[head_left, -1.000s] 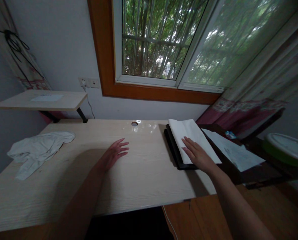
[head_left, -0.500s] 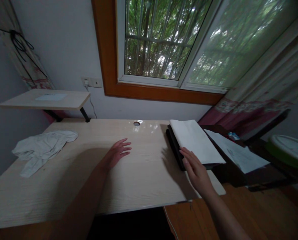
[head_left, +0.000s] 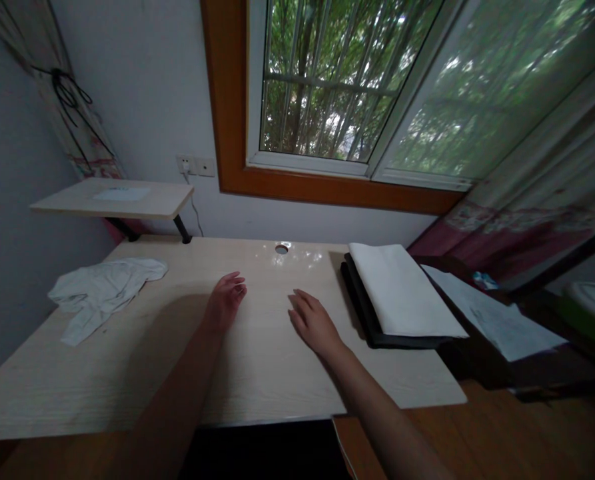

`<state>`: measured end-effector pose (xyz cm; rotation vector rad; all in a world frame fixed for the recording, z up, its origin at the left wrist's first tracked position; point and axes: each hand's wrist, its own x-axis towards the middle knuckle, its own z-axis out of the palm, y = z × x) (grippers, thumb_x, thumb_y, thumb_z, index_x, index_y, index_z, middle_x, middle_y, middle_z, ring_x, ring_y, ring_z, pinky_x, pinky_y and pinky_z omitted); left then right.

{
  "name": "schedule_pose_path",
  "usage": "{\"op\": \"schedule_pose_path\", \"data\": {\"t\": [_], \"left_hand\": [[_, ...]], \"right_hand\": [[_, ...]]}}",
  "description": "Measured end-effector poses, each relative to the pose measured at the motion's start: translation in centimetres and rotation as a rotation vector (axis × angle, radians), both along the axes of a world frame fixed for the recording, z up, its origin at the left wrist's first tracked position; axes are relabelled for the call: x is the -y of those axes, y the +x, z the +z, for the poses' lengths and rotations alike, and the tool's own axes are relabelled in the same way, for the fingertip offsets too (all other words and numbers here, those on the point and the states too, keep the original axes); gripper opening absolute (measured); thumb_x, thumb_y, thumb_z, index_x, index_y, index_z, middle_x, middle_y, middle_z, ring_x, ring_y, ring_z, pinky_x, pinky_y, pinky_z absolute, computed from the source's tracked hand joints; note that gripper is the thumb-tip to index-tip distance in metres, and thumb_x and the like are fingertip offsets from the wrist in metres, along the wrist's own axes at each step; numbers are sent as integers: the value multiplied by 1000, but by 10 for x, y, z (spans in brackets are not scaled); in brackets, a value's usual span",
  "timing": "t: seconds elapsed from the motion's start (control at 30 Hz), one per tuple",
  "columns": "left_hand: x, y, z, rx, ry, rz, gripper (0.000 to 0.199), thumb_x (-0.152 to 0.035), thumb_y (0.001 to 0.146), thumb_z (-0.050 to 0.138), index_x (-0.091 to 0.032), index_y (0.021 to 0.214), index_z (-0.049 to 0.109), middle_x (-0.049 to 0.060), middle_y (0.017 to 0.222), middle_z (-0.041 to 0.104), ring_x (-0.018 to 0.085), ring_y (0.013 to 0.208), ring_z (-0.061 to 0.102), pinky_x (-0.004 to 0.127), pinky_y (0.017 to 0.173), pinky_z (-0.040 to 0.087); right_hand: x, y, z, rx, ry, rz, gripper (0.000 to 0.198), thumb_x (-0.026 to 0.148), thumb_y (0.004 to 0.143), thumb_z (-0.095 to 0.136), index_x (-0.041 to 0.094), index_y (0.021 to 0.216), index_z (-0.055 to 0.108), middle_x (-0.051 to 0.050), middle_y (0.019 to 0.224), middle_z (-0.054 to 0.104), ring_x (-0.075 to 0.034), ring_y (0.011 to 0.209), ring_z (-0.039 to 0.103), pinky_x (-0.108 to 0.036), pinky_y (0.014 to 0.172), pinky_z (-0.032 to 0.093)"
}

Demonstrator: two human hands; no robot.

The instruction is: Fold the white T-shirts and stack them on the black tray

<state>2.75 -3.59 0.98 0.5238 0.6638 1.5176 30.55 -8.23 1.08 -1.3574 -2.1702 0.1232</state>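
I look down on a pale wood-grain desk (head_left: 262,373) set against a white wall, beneath a window (head_left: 347,87) framed in orange-brown wood, with green foliage behind its bars. Patterned curtains hang at both sides. At the desk's far left stands a small raised shelf (head_left: 164,203) on black legs; in front of it lies a crumpled white cloth (head_left: 102,290). Beyond the desk's right edge, a large sheet of paper (head_left: 492,313) rests on dark furniture.

A white sheet (head_left: 404,290) lies over a flat black stack (head_left: 362,307) on the right part of the desk. The right hand (head_left: 317,323) is just left of that stack, apart from it, palm down, fingers slightly bent and relaxed, grasping nothing. The left hand (head_left: 224,307) is farther left, its fingers loosely curled, seemingly empty. I cannot tell whether either hand touches the desktop.
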Motion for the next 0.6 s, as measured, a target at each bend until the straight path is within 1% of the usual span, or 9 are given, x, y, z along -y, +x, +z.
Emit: {"op": "schedule_pose_path", "data": {"t": [0.13,0.23,0.3,0.43,0.53,0.6], "left_hand": [[-1,-3,-1,14,10,135,28,-20,69,78,-19,97,73,1,86,71,8,73,65,23,76,56],[-2,-5,-4,-1,45,250,22,-22,69,77,-19,90,72,-2,77,67,6,66,61,21,70,54],[-2,-6,-5,-28,58,300,19,-23,69,76,-19,87,70,-3,73,64,5,62,58,20,68,52],[0,-5,-4,-125,60,346,13,-24,72,72,-20,84,69,-3,68,61,7,61,55,21,66,50],[2,-3,-2,-202,62,353,10,-25,73,69,-20,82,68,-3,66,59,8,59,54,23,65,49],[3,-2,-1,-220,63,351,10,-26,74,68,-20,82,68,-3,66,59,9,59,53,24,65,47]], "right_hand": [[-10,-3,-14,83,14,-54,39,29,100,55,23,138,64,-12,147,59,-29,139,52,-52,119,42],[-9,-1,-17,89,11,-60,38,29,101,53,21,137,65,-12,147,59,-29,140,51,-51,120,42],[-8,0,-18,72,9,-59,37,29,101,52,22,135,66,-12,147,59,-29,140,51,-52,119,42],[-8,2,-18,33,8,-37,37,29,101,53,23,134,67,-12,146,60,-31,139,52,-55,118,43],[-9,3,-20,8,6,-24,36,30,100,53,24,134,67,-12,145,61,-31,139,52,-56,117,44],[-10,3,-20,-3,8,-22,36,30,101,53,24,134,67,-11,145,61,-31,139,53,-57,117,44]]}}
